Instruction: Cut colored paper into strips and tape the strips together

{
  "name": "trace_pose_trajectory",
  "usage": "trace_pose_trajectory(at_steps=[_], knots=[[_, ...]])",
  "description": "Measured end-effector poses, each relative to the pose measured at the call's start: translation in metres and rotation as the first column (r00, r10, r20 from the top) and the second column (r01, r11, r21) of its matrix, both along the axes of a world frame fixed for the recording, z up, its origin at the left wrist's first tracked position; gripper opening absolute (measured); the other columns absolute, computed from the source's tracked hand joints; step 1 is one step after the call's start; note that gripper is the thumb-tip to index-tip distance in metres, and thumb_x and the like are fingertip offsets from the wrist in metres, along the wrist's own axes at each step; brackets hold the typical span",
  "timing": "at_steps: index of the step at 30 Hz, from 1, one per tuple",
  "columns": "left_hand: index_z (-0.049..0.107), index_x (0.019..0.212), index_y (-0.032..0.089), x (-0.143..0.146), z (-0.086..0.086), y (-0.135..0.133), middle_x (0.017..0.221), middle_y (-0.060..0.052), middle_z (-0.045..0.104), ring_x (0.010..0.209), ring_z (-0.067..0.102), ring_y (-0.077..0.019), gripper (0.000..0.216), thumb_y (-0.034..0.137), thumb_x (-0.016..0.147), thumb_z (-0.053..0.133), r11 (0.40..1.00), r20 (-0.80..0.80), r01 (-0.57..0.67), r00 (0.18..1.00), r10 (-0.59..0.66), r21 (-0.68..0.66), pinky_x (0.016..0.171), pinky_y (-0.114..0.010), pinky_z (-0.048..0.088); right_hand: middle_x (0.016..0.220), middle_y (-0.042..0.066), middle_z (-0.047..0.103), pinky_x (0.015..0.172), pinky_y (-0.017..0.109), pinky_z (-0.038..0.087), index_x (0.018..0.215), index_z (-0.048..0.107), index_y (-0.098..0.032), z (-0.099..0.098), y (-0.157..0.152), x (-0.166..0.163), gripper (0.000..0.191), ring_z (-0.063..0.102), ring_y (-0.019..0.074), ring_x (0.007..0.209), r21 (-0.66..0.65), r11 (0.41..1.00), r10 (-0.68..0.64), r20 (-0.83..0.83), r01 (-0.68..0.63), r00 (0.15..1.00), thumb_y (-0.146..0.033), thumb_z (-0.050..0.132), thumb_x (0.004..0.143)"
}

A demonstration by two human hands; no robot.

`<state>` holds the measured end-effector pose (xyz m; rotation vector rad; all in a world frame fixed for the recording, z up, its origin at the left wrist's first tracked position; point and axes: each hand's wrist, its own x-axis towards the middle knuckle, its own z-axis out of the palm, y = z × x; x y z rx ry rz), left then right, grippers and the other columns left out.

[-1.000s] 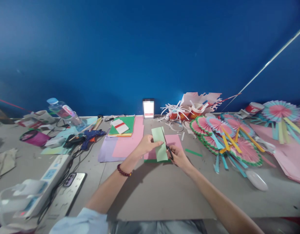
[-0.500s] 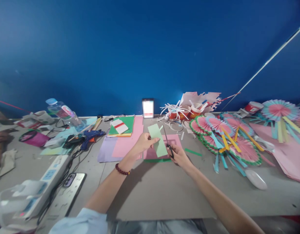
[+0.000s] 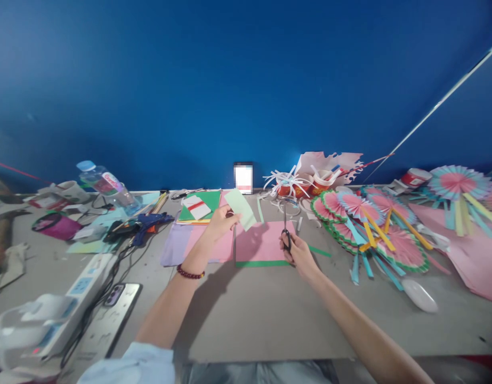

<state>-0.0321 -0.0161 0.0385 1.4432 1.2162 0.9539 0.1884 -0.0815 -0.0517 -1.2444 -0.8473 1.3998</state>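
The right hand (image 3: 296, 253) is curled closely round the scissors' (image 3: 286, 241) handles above the bench (image 3: 246, 314), blades pointing away, probably to keep the points off the fingers; whether the blades are fully together is hard to tell. Just beside it lies the pink sheet (image 3: 259, 242). Farther off, the left hand (image 3: 220, 223) pinches the green paper (image 3: 241, 209) by one edge, seemingly to leave most of it free, raised well apart from the scissors. A strip (image 3: 260, 210) is near the paper; its support is unclear. Fans (image 3: 360, 205) sit at the right, likely out of the arms' way. Beyond, the screen (image 3: 243, 178) stands upright, presumably to be seen.
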Motion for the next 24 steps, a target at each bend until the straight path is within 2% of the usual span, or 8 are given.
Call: trace_pose_trajectory(at_steps=[5, 10, 13, 18, 24], knots=[[0.063, 0.079, 0.017, 0.0, -0.004, 0.002, 0.077, -0.005, 0.064, 0.066, 0.051, -0.0143, 0.012, 0.024, 0.07, 0.067, 1.0, 0.085, 0.012, 0.996, -0.014, 0.017, 0.056, -0.027, 0.034, 0.06, -0.006, 0.052, 0.03, 0.017, 0.014, 0.078, 0.053, -0.019, 0.0, -0.001, -0.003, 0.049, 0.029, 0.0008, 0.032, -0.02, 0.997, 0.07, 0.014, -0.07, 0.997, -0.064, 0.067, 0.064], [0.062, 0.072, 0.017, -0.001, 0.003, 0.001, 0.072, -0.002, 0.062, 0.067, 0.052, -0.0144, 0.012, 0.025, 0.067, 0.07, 1.0, 0.163, 0.002, 0.987, 0.001, -0.017, 0.059, -0.027, 0.037, 0.061, -0.005, 0.053, 0.031, 0.016, 0.018, 0.083, 0.056, -0.019, 0.002, -0.004, -0.006, 0.054, 0.034, 0.0016, 0.033, -0.063, 0.982, 0.179, -0.021, -0.18, 0.984, -0.069, 0.065, 0.064], [0.062, 0.078, 0.016, -0.001, 0.007, -0.001, 0.075, -0.002, 0.063, 0.068, 0.052, -0.0134, 0.018, 0.027, 0.066, 0.071, 0.999, 0.2, 0.016, 0.98, -0.009, -0.035, 0.061, -0.027, 0.039, 0.065, -0.003, 0.057, 0.032, 0.015, 0.02, 0.085, 0.058, -0.02, 0.0, -0.005, -0.005, 0.051, 0.038, 0.002, 0.035, -0.065, 0.967, 0.246, -0.015, -0.247, 0.969, -0.067, 0.066, 0.066], [0.061, 0.09, 0.017, -0.001, 0.001, 0.003, 0.09, -0.005, 0.065, 0.072, 0.053, -0.0138, 0.029, 0.03, 0.067, 0.073, 0.998, 0.244, 0.056, 0.968, -0.049, -0.022, 0.061, -0.026, 0.039, 0.065, -0.002, 0.058, 0.032, 0.013, 0.021, 0.087, 0.059, -0.021, -0.004, -0.005, -0.002, 0.049, 0.042, 0.0039, 0.039, -0.105, 0.947, 0.307, 0.017, -0.303, 0.952, -0.066, 0.065, 0.067], [0.058, 0.094, 0.018, -0.002, -0.003, 0.006, 0.087, -0.005, 0.065, 0.075, 0.055, -0.0163, 0.034, 0.031, 0.066, 0.075, 1.0, 0.26, -0.027, 0.965, 0.021, 0.016, 0.061, -0.028, 0.038, 0.064, -0.004, 0.055, 0.033, 0.014, 0.021, 0.088, 0.055, -0.02, 0.0, -0.006, -0.002, 0.056, 0.039, 0.0024, 0.038, -0.132, 0.908, 0.407, 0.057, -0.397, 0.912, -0.07, 0.064, 0.064]])
